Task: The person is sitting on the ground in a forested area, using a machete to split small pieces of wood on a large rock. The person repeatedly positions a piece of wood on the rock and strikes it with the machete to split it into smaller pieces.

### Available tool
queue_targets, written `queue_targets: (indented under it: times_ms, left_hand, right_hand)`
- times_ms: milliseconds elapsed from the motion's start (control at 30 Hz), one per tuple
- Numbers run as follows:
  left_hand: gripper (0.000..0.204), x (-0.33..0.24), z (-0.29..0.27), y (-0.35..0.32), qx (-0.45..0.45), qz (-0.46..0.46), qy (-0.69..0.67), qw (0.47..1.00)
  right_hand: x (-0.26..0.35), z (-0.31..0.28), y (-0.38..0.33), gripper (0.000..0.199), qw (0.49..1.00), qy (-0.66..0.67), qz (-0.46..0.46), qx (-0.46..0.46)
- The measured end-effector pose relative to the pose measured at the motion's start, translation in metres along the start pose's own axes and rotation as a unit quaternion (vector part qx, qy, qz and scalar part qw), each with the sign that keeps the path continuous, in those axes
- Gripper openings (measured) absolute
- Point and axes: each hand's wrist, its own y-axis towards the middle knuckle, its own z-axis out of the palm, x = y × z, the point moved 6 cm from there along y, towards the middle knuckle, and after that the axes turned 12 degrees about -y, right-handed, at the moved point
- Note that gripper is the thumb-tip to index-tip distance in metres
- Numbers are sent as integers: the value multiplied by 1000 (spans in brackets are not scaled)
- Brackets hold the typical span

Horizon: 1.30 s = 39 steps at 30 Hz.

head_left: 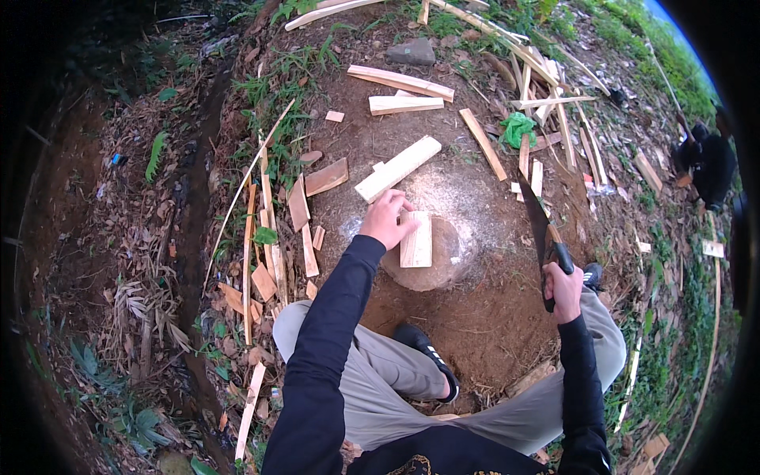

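Head view — left hand [388, 222] touches wood block [419, 247], its grip unclear — right hand [563, 292] clasps saw [535, 215].

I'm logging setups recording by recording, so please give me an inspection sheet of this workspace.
Surface: round stump on bare dirt, with pale sawdust around it.
Job's things: short wood block on the stump; saw at its right.
Clutter: wood offcuts at left, green plastic bag and piled wood strips at upper right.
Hands: left hand at the block, firmness unclear; right hand grips the saw's handle.
Cables: nothing seen.
Surroundings: plants; another person at far right.
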Motion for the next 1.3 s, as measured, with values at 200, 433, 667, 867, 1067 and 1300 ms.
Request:
queue_targets:
  times_ms: [200,433,667,867,1067,1300]
  left_hand:
    - [34,-22,1,-4,-40,-6,22,999]
    - [69,30,-1,-1,25,-57,-13,998]
    - [136,-27,9,-32,100,-37,157,982]
    - [123,-43,20,-25,83,31,160,983]
    - [132,-45,34,-26,37,62,96,993]
    - [136,-11,19,-49,14,63,26,998]
  right_hand:
    - [-6,-11,2,13,1000,-8,9,-8]
    - [-3,2,0,12,1000,-1,10,3]
    - [-9,-3,2,17,1000,-22,5,14]
    - [-2,5,-12,22,991,-95,-94,-17]
    - [-1,28,-75,30,952,-186,-226,-91]
    - [4,87,-182,21,964,-157,-201,-80]
